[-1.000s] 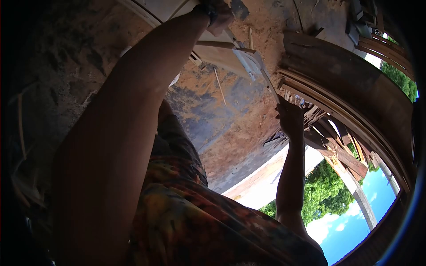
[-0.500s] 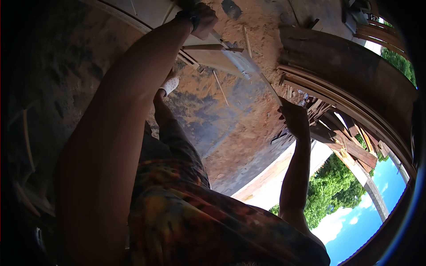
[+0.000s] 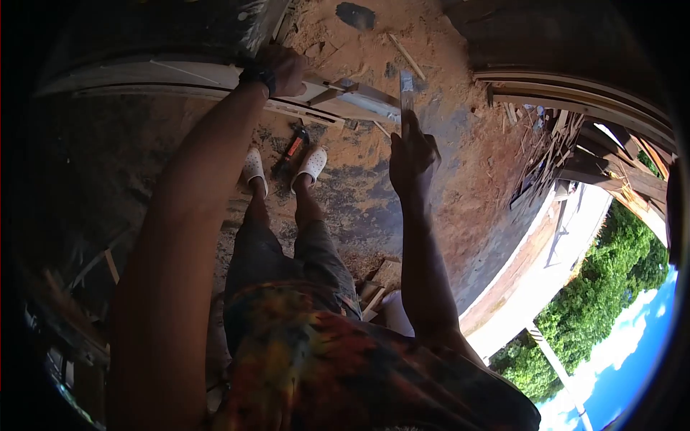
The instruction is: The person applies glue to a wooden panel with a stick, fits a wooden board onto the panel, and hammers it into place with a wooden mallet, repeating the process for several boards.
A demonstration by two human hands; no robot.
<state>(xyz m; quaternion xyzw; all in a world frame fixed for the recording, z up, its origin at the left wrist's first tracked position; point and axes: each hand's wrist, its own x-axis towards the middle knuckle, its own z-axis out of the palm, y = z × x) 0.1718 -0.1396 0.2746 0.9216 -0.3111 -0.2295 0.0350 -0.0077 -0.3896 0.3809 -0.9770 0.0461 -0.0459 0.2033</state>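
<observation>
My left hand (image 3: pixel 286 70), below a dark wristband, is on the end of a pale wooden piece (image 3: pixel 208 77). Its fingers look curled, but what they grip is hard to make out. Farther right, my right hand (image 3: pixel 415 159) is wrapped round a narrow flat tool (image 3: pixel 407 97) that points away from me, its tip pale and shiny. The tool's type is unclear. Between the hands lies a pale wooden frame piece (image 3: pixel 359 103) with a crosspiece, close to the tool.
White clogs (image 3: pixel 310 164) are on my feet, beside an orange and black tool (image 3: pixel 293 146) on the dusty floor. Long boards (image 3: pixel 575 95) extend at the upper right, near a heap of wood scraps (image 3: pixel 548 154). A loose stick (image 3: pixel 407 56) lies beyond my hands.
My right hand has moved left and up in view, bringing the tool nearer the wooden piece. My left hand appears farther left and lower. The view has shifted, showing both feet and the orange tool.
</observation>
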